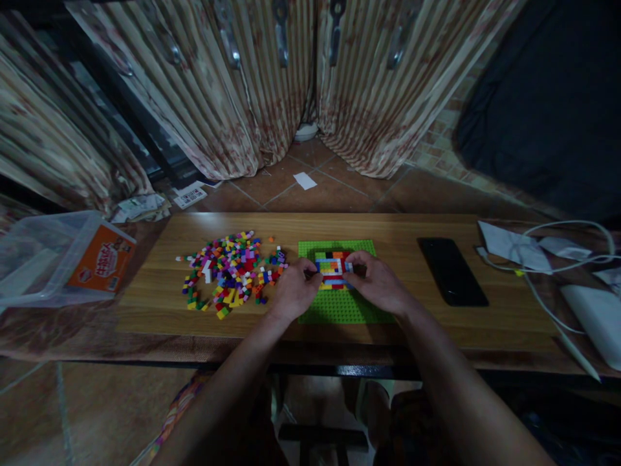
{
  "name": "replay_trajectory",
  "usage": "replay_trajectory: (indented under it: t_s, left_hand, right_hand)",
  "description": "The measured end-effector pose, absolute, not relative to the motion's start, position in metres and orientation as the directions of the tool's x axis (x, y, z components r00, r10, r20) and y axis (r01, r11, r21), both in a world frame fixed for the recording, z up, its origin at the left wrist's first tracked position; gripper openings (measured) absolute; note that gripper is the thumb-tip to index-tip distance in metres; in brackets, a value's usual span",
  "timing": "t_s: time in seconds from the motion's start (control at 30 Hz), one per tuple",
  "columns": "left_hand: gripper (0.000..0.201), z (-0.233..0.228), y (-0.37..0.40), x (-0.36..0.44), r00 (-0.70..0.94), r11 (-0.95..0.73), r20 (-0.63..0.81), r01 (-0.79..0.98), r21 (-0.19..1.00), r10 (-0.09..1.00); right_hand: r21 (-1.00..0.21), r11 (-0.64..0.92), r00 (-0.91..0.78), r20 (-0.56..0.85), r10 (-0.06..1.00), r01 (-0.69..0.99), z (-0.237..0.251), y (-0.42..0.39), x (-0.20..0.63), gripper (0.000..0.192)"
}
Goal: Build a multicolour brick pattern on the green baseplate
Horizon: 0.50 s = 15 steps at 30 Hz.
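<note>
While both forearms reach in from the bottom edge, the left hand [295, 289] and the right hand [377, 282] meet over a green baseplate [339, 309] that lies flat on a low wooden table [160, 285]. Fingers of each hand curl inward and their tips press against opposite sides of a small block build [332, 269] of red, orange, blue, white and black bricks, which sits on the far half of the baseplate; the left fingertips touch its left edge, the right fingertips its right edge and top. Whether a loose brick is pinched between any fingers cannot be told.

Just left of the baseplate a loose pile of bricks [228, 272] in many colours spreads over the tabletop. To the right, apart from the baseplate, a black phone [452, 270] lies face up. Further right are white cables [543, 259] and a white device [596, 320]. At the left end stands a clear plastic tub [43, 259] with an orange label. Beyond the table, a tiled floor [310, 188] runs to striped curtains [272, 77].
</note>
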State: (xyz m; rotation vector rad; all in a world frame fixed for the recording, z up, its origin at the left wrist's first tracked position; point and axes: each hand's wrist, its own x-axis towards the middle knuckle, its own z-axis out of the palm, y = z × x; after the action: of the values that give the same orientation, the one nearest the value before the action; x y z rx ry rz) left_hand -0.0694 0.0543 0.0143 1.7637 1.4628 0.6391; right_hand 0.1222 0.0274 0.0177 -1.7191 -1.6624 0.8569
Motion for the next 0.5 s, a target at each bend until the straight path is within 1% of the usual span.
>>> replay_trajectory:
  t_s: [0.23, 0.5]
  left_hand:
    - [0.006, 0.0178, 0.0545, -0.0686, 0.225, -0.064, -0.086, 0.587, 0.807, 0.971]
    - [0.006, 0.0115, 0.0582, -0.0706, 0.245, -0.058, -0.087, 0.528, 0.847, 0.966]
  right_hand:
    - [-0.800, -0.041, 0.012, -0.042, 0.999, 0.598, 0.0175, 0.0282, 0.1220, 0.021]
    - [-0.804, -0.061, 0.023, -0.059, 0.998, 0.591, 0.0132, 0.0304, 0.1224, 0.020]
